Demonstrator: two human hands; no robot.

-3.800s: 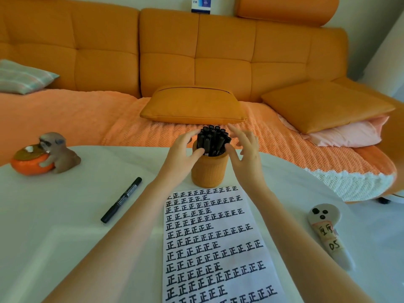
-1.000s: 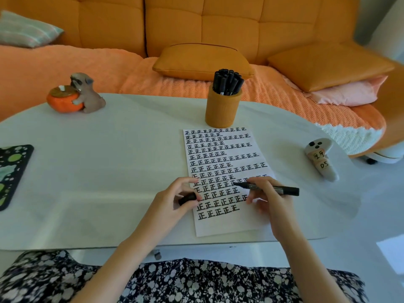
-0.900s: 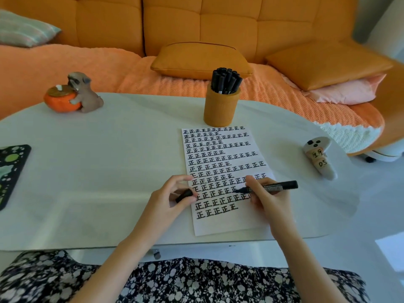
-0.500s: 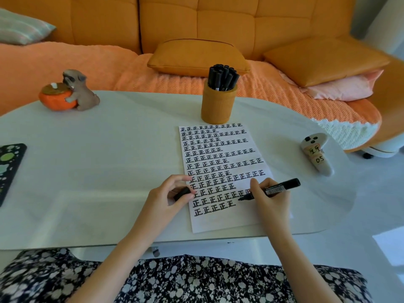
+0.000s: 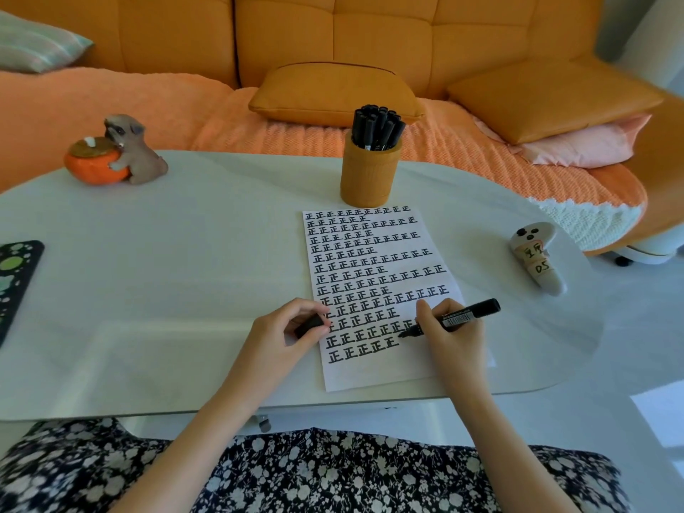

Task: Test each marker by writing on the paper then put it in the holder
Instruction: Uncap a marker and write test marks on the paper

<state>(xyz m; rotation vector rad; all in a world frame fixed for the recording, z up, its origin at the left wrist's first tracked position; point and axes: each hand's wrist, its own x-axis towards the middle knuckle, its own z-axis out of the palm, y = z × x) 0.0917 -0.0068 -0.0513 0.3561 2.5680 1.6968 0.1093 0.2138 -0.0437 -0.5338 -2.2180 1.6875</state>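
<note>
While the right hand [image 5: 453, 340] grips a black marker [image 5: 457, 317] bearing a white barcode label, its uncapped tip touches the paper [image 5: 370, 375] beside a row of black characters. The left hand [image 5: 281, 338] pinches the black cap [image 5: 309, 325] at the sheet's left edge.

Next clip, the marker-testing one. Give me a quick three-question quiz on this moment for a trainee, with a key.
1. True or false: the marker in the right hand is capped.
2. What does the left hand pinch? A) the cap B) an eraser C) nothing
3. Fill in: the holder stands just beyond the paper's ___ edge.
Key: 1 false; 2 A; 3 far.
</note>
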